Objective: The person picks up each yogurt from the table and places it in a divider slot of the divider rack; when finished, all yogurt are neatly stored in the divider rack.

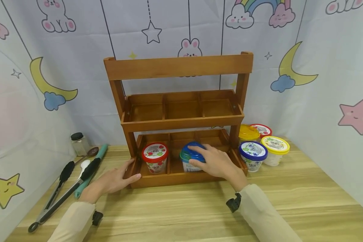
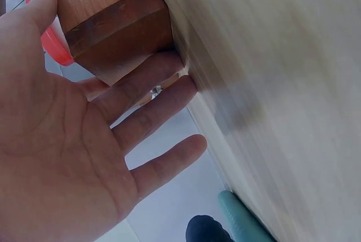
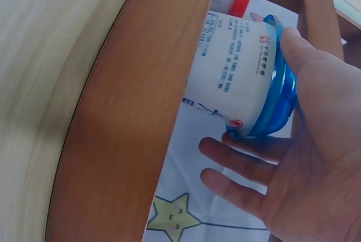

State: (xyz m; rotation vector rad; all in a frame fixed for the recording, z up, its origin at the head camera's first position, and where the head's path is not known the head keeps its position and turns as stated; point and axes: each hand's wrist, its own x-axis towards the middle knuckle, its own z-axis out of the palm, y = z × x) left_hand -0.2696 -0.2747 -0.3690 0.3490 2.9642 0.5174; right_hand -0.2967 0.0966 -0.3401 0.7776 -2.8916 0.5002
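A two-tier wooden rack (image 1: 181, 123) stands on the table. In its lower middle compartment is a white paper tub (image 3: 234, 67) with a domed blue lid (image 1: 190, 153) and printed text. My right hand (image 1: 216, 161) holds this tub by its lid, thumb on one side and fingers on the other. A red-lidded tub (image 1: 155, 157) with a fruit print stands in the lower left compartment. My left hand (image 1: 113, 179) rests against the rack's lower left corner (image 2: 121, 27). Its thumb lies toward the front board, and the other fingers extend, spread, along the side.
Right of the rack stand several lidded tubs: blue (image 1: 253, 154), white with a yellow rim (image 1: 274, 149), yellow (image 1: 248, 132) and red (image 1: 261, 129). To the left lie black-and-silver tongs (image 1: 63, 198), a teal stick-like object (image 1: 101, 153), a brown spoon (image 1: 92, 152) and a black-capped jar (image 1: 80, 144).
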